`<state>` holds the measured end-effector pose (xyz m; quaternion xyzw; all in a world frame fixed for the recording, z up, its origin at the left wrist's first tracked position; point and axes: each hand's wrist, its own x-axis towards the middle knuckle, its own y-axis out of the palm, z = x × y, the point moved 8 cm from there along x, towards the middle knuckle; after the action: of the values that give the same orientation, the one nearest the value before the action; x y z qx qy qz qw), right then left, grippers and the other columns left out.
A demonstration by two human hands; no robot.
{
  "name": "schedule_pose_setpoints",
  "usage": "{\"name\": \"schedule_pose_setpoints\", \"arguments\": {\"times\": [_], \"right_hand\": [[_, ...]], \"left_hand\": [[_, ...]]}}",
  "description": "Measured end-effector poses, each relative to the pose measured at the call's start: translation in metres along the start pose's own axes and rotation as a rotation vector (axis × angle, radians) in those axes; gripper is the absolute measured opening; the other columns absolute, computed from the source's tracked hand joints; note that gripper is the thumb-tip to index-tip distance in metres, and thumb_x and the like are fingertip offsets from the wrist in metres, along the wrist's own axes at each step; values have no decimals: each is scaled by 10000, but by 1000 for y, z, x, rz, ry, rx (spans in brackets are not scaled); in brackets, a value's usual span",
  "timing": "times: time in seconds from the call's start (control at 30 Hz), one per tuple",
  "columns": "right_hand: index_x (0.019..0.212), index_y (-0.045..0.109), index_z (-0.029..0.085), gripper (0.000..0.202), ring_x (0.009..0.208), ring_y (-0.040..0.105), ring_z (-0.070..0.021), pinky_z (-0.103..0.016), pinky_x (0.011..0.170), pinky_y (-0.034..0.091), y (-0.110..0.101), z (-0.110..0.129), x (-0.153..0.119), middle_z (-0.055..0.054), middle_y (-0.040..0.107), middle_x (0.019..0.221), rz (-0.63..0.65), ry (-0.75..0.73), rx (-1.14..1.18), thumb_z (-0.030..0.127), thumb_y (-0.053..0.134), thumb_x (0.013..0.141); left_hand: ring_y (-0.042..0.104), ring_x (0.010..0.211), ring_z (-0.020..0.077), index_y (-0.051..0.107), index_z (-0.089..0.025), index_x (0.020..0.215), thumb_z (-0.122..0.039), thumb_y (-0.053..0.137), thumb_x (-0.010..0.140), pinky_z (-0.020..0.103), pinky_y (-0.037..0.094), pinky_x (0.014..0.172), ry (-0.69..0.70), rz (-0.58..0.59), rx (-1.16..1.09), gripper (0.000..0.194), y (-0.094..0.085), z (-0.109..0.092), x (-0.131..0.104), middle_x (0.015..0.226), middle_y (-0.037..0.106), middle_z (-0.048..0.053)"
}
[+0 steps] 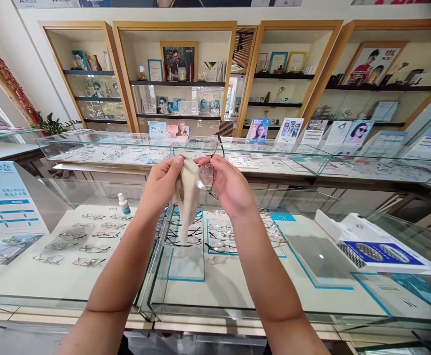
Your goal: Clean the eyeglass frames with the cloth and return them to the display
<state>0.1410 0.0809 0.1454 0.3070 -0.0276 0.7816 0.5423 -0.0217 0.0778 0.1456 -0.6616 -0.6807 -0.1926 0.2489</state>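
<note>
Above the near glass display counter [222,292], at about the middle of the view, a pair of eyeglasses [205,177] was held raised between the two hands. The right hand [232,186] grasped it, with the thumb and fingers closed about the thin dark frame. One clear lens showed to the left of these fingers, beside the cloth. A slim dark part, apparently a temple, rose above the knuckles and pointed up toward the far counter [296,170]. The long axis of the eyeglasses appeared close to upright; the fingers hid part of the frame, and which way the lens front faced could not be told.

The left hand [163,180] pinched a pale cloth [188,195] at its upper edge, thumb uppermost. The cloth hung down, its long axis nearly vertical, narrowing to a lower end in front of the displayed frames. Whether cloth and lens touched could not be determined.

To the left of the left forearm, a small white bottle [124,204] with a blue label stood slightly tilted. Rows of spectacles [95,235] lay on the pale surface at left. Right of the right forearm lay a blue-and-white box [381,253].
</note>
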Motion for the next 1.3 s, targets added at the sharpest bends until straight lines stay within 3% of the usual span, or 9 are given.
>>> {"name": "schedule_pose_setpoints", "arguments": {"times": [0.17, 0.3, 0.43, 0.67, 0.9, 1.07, 1.2, 1.3], "right_hand": [[875, 801, 292, 187, 1063, 697, -212, -358, 939, 586, -2, -9, 4, -22, 790, 1094, -7, 32, -22, 473, 757, 891], [892, 806, 278, 184, 859, 637, -166, -319, 794, 560, -4, -14, 3, -4, 743, 994, -45, 73, -13, 458, 772, 882], [895, 812, 289, 183, 850, 613, -174, -318, 764, 537, -5, -15, 3, -4, 727, 978, -69, 71, -47, 468, 777, 883], [903, 825, 294, 171, 887, 639, -180, -337, 818, 535, -10, -12, 4, -7, 759, 1052, -120, 27, -108, 451, 757, 898], [896, 838, 311, 120, 1057, 678, -206, -380, 988, 557, -13, -8, 4, -6, 779, 1086, -127, -37, -90, 418, 781, 900], [925, 831, 318, 113, 1072, 691, -202, -388, 1022, 566, -16, -7, 4, -4, 784, 1098, -142, -67, -87, 419, 780, 921], [914, 828, 302, 108, 899, 694, -175, -355, 853, 602, -14, -8, 4, -5, 790, 1063, -152, -41, -40, 403, 796, 895], [924, 834, 285, 142, 722, 641, -149, -331, 684, 576, -8, -11, 3, -3, 761, 915, -129, 10, 3, 411, 814, 864]], "left_hand": [[582, 713, 151, 736, -196, 876, -547, 631, 1042, 253, 476, 656, -66, 69, -95, 402, 2, 10, 2, 775, 682, 30], [611, 716, 153, 722, -196, 832, -475, 624, 1048, 245, 497, 660, -127, 62, -198, 366, -3, 13, 5, 742, 668, 28], [662, 754, 167, 712, -200, 816, -412, 602, 1059, 247, 533, 694, -177, 85, -270, 340, -3, 14, 6, 714, 655, 25], [678, 815, 190, 758, -216, 944, -471, 586, 1070, 277, 571, 741, -130, 130, -187, 333, -3, 7, 3, 780, 680, 30], [604, 770, 143, 775, -204, 893, -501, 636, 1058, 250, 501, 694, -53, 136, -118, 367, -2, 0, -2, 843, 686, 28], [622, 762, 160, 770, -206, 862, -606, 626, 1032, 267, 503, 659, -91, 107, -139, 458, 3, 3, -3, 812, 686, 47], [666, 781, 169, 794, -192, 896, -660, 561, 1036, 275, 520, 644, -144, 165, -227, 542, 14, 8, -2, 866, 715, 86], [645, 739, 150, 798, -192, 966, -569, 668, 1010, 268, 520, 635, -109, 224, -262, 402, 26, 5, -5, 853, 695, 61]]}}
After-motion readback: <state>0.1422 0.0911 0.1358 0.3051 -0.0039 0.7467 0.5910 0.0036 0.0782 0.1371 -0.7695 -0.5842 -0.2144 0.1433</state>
